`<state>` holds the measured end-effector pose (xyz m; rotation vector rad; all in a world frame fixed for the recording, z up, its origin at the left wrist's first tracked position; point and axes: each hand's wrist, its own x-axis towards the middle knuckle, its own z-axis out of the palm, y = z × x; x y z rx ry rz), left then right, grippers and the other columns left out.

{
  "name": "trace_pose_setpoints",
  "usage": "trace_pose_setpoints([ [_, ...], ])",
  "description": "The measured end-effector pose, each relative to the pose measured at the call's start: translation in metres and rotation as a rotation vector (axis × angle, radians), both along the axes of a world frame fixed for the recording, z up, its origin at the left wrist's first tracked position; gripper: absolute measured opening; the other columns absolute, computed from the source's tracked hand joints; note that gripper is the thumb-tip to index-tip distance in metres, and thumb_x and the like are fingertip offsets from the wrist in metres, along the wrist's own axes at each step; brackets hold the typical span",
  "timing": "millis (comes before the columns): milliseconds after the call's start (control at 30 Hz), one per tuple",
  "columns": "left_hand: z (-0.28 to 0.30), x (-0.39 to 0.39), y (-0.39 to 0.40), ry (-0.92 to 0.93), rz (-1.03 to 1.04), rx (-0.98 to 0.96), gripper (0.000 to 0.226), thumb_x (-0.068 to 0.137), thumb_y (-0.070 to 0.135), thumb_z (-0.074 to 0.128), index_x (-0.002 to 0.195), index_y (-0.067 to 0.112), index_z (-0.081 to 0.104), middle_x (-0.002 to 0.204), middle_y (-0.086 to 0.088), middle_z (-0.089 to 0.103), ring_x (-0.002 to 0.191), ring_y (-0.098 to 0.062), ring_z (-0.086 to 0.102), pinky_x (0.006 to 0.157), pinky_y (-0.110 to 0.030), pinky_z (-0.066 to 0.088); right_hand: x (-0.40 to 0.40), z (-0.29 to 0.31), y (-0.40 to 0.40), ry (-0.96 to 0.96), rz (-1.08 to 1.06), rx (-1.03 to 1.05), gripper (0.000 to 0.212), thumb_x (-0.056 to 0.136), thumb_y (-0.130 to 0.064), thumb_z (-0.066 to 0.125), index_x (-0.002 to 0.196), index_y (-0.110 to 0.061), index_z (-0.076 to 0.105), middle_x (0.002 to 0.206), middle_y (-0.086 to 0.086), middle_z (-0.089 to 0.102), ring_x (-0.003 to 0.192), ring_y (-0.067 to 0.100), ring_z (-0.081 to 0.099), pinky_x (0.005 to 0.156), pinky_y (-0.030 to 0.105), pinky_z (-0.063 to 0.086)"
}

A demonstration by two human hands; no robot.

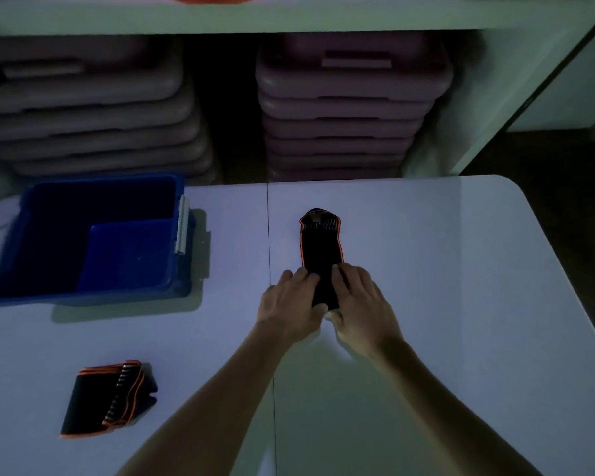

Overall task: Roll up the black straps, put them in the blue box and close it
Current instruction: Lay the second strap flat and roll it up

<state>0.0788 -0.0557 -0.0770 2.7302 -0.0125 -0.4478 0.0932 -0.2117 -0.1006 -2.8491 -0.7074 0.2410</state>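
strap (321,249) lies lengthwise away from both hands (291,300), (361,302).

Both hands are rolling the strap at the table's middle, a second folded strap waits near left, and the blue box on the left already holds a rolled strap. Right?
Not quite: the head view shows the blue box empty. Otherwise correct: left hand and right hand work the strap, and the folded strap waits near left.
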Motion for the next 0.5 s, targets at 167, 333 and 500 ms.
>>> trace_pose_setpoints([
  [167,0.000,0.001,0.005,-0.025,-0.027,-0.001,0.053,0.087,0.035,0.063,0.132,0.024,0.038,0.122,0.002,0.056,0.110,-0.022,0.051,0.080,-0.038,0.047,0.009,-0.002,0.006,0.000,-0.001,-0.048,0.080,0.081,-0.038,0.067,0.144,-0.002,0.033,0.124,0.012,0.045,0.107,0.028,0.043,0.093,0.037,0.046],
  [333,0.002,0.006,0.007,-0.026,-0.033,-0.002,0.052,0.085,0.031,0.065,0.132,0.023,0.044,0.125,0.000,0.050,0.113,-0.023,0.051,0.082,-0.039,0.050,0.012,-0.002,0.003,0.031,-0.009,-0.012,0.078,0.083,-0.038,0.064,0.146,-0.007,0.030,0.121,0.007,0.043,0.104,0.023,0.043,0.089,0.033,0.045],
  [500,0.004,0.017,0.007,-0.017,-0.123,0.050,0.046,0.086,0.027,0.062,0.129,0.018,0.051,0.133,0.002,0.046,0.119,-0.023,0.044,0.086,-0.039,0.047,0.010,-0.002,0.003,0.065,-0.079,0.088,0.051,0.082,-0.039,0.067,0.122,-0.016,0.044,0.112,0.002,0.046,0.095,0.021,0.049,0.081,0.035,0.050],
])
